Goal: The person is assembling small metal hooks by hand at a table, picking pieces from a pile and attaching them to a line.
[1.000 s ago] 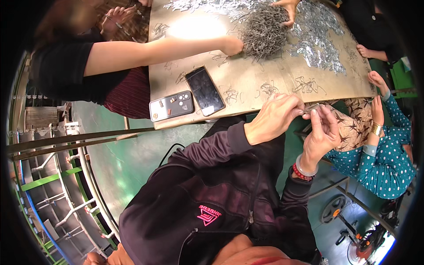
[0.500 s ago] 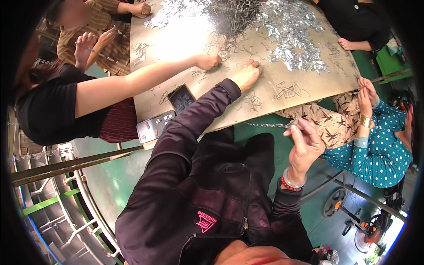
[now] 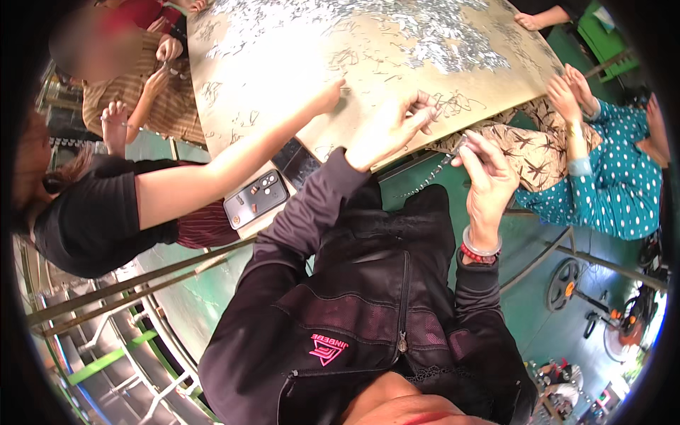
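My right hand [image 3: 485,170] is closed in a pinch on the end of a thin metal chain [image 3: 431,176], at a small metal piece [image 3: 459,146]. The chain's free end hangs down to the left past the table edge. My left hand [image 3: 397,126] is over the near side of the table, left of the right hand, with thumb and fingers curled together. What it pinches, if anything, is too small to make out. Just beyond its fingertips lie loose bent wires [image 3: 457,103] on the table [image 3: 375,152].
Many small flat metal pieces [image 3: 453,42] cover the far side. A phone [image 3: 256,198] lies at the near left corner. A co-worker's bare arm [image 3: 227,170] reaches across from the left. Another person in dotted sleeves [image 3: 609,184] sits at right. A metal rail [image 3: 142,280] runs at left.
My left hand has come back from the wires toward my right hand, its fingers now curled. The chain hangs lower and more slanted. The whole view has shifted.
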{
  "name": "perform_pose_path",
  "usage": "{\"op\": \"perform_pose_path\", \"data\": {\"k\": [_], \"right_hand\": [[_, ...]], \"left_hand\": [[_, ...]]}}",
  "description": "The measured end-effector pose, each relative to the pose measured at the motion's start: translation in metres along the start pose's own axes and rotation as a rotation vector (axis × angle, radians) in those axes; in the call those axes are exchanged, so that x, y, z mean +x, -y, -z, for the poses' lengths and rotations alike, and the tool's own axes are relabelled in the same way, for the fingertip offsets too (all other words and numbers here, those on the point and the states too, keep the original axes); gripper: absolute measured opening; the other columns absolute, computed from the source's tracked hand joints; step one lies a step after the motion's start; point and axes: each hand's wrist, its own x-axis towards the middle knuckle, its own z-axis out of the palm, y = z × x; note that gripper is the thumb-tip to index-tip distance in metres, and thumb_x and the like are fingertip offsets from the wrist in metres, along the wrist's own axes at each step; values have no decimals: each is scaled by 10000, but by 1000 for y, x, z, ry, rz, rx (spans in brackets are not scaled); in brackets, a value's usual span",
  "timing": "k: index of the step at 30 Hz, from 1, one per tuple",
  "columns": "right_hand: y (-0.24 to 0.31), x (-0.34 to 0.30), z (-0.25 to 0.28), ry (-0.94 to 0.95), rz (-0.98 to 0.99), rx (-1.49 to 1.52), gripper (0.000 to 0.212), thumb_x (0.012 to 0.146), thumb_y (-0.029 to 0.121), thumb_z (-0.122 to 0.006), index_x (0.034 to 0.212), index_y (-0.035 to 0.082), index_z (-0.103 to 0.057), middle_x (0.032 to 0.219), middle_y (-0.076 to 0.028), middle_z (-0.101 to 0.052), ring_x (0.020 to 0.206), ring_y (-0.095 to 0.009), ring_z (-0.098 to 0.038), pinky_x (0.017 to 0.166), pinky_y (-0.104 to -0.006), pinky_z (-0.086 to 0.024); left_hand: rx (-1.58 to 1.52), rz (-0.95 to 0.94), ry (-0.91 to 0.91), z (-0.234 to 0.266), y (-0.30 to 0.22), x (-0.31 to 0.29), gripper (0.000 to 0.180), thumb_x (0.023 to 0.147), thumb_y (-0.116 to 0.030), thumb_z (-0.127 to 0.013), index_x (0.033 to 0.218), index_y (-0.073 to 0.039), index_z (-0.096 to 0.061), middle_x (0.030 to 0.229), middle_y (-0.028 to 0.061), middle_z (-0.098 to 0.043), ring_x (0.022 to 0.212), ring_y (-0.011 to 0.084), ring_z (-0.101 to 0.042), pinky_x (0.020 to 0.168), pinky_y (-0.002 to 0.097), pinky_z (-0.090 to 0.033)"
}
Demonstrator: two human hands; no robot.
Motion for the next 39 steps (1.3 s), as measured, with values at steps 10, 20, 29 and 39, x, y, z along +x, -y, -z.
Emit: {"op": "perform_pose_path", "data": {"k": [10,20,29,39], "right_hand": [[13,-11,4,-53,56,7,241,765,-85,-619,1003,-55,-621,865,-92,-629,688,-137,-604,643,-234,-503],[77,-12,34,-148,468,-402,313,693,-45,-647,1003,-2,-632,895,-65,-596,754,-108,-591,660,-226,-498],[235,-40,62,-71,427,-7,163,761,-21,-637,923,-38,-640,827,-121,-661,645,-97,-598,535,-194,-444],[360,-115,130,-599,738,-453,220,787,67,-628,994,-7,-617,812,-74,-658,621,-75,-558,534,-165,-400]], "left_hand": [[-571,70,156,-28,-45,-26,164,872,-102,-575,981,20,-564,890,59,-597,777,108,-573,707,226,-476],[143,-614,-104,-85,-119,-19,118,787,45,-604,898,5,-602,941,85,-582,916,177,-551,815,287,-449],[-394,-844,183,-121,-241,-27,226,909,-73,-496,1085,31,-594,1088,126,-592,1009,183,-547,895,322,-437],[97,-257,993,-140,-35,42,169,878,-104,-561,994,-9,-637,871,18,-619,831,82,-539,749,242,-432]]}}
